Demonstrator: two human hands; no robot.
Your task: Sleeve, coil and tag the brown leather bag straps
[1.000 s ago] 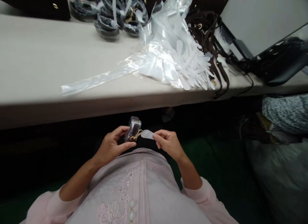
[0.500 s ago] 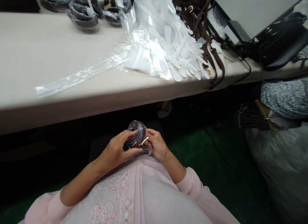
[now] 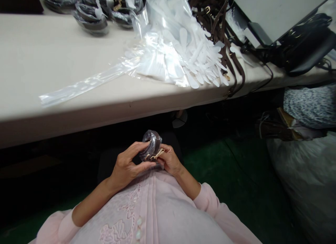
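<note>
A coiled dark brown strap (image 3: 152, 143), wrapped in shiny clear plastic, is held up close to my lap. My left hand (image 3: 130, 159) grips the coil from the left, thumb below and fingers above. On the right, my right hand (image 3: 170, 159) pinches the strap's gold metal clasp (image 3: 158, 154) at the lower edge of the coil. Part of the strap's end is hidden behind the right fingers.
On the cream-covered table (image 3: 65, 55) lie clear plastic sleeves and white tags (image 3: 199, 58), wrapped strap coils (image 3: 90, 20), and loose brown straps (image 3: 216, 23). A black bag (image 3: 309, 48) sits far right. Below it stands a large translucent plastic sack (image 3: 307, 174).
The coil has turned slightly and shifted a little to the right in my hands. The gold clasp now stands out further from the coil, near my right fingers.
</note>
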